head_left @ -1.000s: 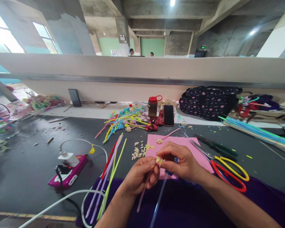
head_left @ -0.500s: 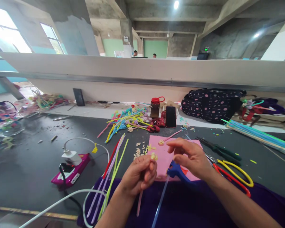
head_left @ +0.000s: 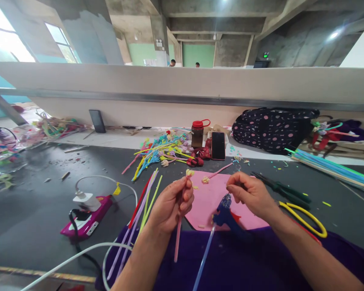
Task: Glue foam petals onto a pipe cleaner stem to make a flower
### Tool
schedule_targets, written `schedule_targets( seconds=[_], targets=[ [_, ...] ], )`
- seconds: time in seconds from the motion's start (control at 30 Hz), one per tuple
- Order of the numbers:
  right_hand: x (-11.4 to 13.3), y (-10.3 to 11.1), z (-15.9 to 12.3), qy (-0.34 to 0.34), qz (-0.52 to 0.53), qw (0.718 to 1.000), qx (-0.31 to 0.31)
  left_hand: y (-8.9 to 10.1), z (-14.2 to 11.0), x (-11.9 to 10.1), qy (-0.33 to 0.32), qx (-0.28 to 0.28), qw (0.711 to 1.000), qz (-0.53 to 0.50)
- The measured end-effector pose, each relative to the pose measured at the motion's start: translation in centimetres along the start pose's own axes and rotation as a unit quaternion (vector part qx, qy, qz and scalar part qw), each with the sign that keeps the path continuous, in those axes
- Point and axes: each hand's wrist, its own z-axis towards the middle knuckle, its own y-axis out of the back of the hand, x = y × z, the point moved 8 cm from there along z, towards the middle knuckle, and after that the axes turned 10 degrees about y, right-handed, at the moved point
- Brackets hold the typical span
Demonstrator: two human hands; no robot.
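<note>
My left hand is closed around a pink stem with a small pale-yellow flower at its top. The stem's lower end sticks out below my fingers. My right hand has thumb and index finger pinched together just above the nozzle of a blue hot glue gun; anything between those fingertips is too small to make out. A clear glue stick runs out of the gun's back end. Beneath the gun lies a pink sheet, where another pink stem with a yellowish flower head rests.
Green-handled pliers and yellow-and-red scissors lie at right. Pipe-cleaner-like stems and a magenta power strip with cables are at left. Behind are colourful flower stems, a bottle, a phone and a patterned bag.
My left hand has risen slightly and the flower now points up on its stem. My right hand's spread fingers have closed into a pinch near the glue gun's nozzle.
</note>
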Motion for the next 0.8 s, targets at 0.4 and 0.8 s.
schedule_targets(
  seconds=[0.4, 0.8],
  targets=[
    [-5.7, 2.1, -1.5, 0.002, -0.227, 0.974, 0.022, 2.5, 1.4, 1.1, -0.033, -0.07, 0.997, 0.012],
    [-8.8, -2.9, 8.0, 0.001, -0.513, 0.826, 0.236, 2.7, 1.6, 2.2, -0.026, -0.096, 0.992, 0.073]
  ],
)
